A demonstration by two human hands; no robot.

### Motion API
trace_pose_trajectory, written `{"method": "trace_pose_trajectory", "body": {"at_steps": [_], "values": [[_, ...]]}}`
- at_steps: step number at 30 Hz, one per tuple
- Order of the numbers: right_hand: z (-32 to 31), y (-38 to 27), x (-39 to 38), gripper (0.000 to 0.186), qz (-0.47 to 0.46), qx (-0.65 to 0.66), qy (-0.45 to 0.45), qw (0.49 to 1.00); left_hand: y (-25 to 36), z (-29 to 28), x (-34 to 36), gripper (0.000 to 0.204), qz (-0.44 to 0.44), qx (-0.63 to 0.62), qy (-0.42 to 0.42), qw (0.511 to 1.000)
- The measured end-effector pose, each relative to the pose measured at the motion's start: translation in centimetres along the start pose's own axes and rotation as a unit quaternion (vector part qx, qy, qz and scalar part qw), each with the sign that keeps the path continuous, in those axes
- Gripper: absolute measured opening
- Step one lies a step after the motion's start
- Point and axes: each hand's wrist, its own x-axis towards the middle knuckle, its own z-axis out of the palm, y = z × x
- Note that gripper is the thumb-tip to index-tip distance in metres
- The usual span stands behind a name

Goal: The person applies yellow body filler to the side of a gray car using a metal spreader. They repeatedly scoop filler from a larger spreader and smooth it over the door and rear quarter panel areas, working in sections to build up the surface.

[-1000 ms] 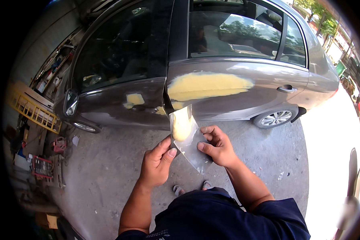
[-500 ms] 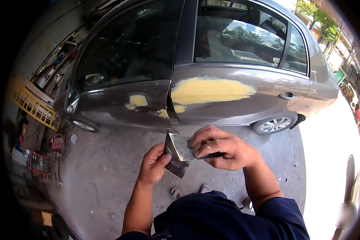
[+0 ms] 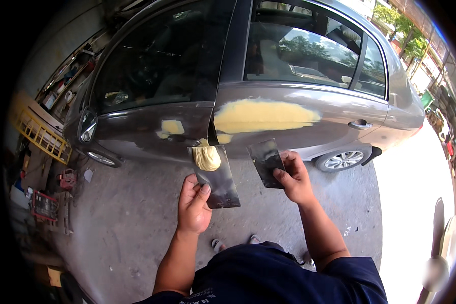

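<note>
My left hand [image 3: 195, 205] grips the edge of a dark, flat rectangular plate [image 3: 220, 190], thumb on top. A mound of pale yellow body filler [image 3: 206, 158] sits at the plate's far end. To its right, my right hand [image 3: 293, 177] pinches a second dark flat sheet, a filler spreader [image 3: 266, 163], held apart from the plate. Beyond both hands stands a grey-brown car [image 3: 289, 147]. A wide yellow filler patch [image 3: 263, 115] covers part of its rear door, and a smaller patch [image 3: 173, 127] lies on the front door.
The front door stands slightly out from the rear door at the gap. A yellow ladder [image 3: 43, 136] and a red machine [image 3: 44, 205] are at the left. Grey concrete floor [image 3: 137, 223] lies beneath, with shelves [image 3: 68, 86] along the left wall.
My hands have moved apart. The plate in my left hand has turned so its filler mound shows, and the spreader in my right hand has come away from it, now facing up.
</note>
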Motion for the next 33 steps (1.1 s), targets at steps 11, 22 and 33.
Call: {"method": "trace_pose_trajectory", "body": {"at_steps": [11, 22, 33], "values": [[6.0, 0.9, -3.2, 0.039, -0.173, -0.209, -0.058, 0.961, -3.3, 2.4, -1.4, 0.032, 0.094, 0.079, 0.144, 0.982], [1.3, 0.7, -4.7, 0.037, 0.155, 0.025, -0.157, 0.975, -1.5, 1.9, -1.2, 0.031, -0.119, -0.057, 0.116, 0.984], [-1.7, 2.7, -3.2, 0.037, 0.153, -0.132, 0.077, 0.976, -3.2, 2.9, -1.0, 0.032, -0.027, 0.026, 0.065, 0.997]]}}
